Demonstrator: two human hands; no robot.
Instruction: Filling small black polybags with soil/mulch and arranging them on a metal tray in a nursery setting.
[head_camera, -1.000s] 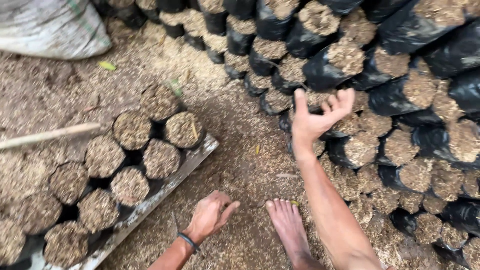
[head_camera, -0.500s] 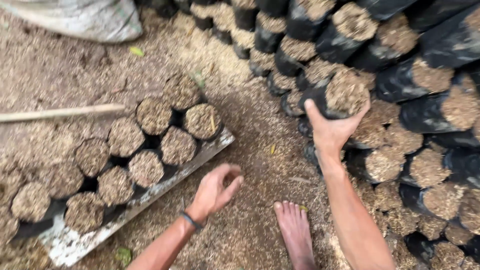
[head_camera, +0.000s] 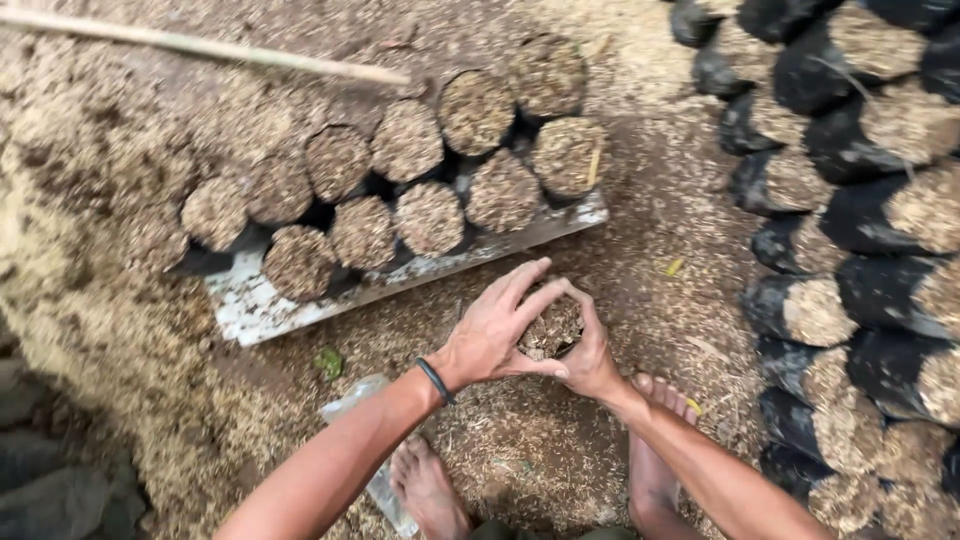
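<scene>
An outdoor plant-nursery work area is showing here: loose husk and sawdust are covering the ground (head_camera: 600, 230), black grow bags (head_camera: 850, 210) packed with the same mix are lying stacked at right, and more filled bags (head_camera: 430, 215) are standing upright on a pale board (head_camera: 250, 305).

Both forearms are bare, with no sleeves showing. The left hand (head_camera: 495, 330) has a thin dark band around its wrist; the right hand (head_camera: 590, 355) wears nothing. The feet are bare too, dusted with bits of husk.
</scene>
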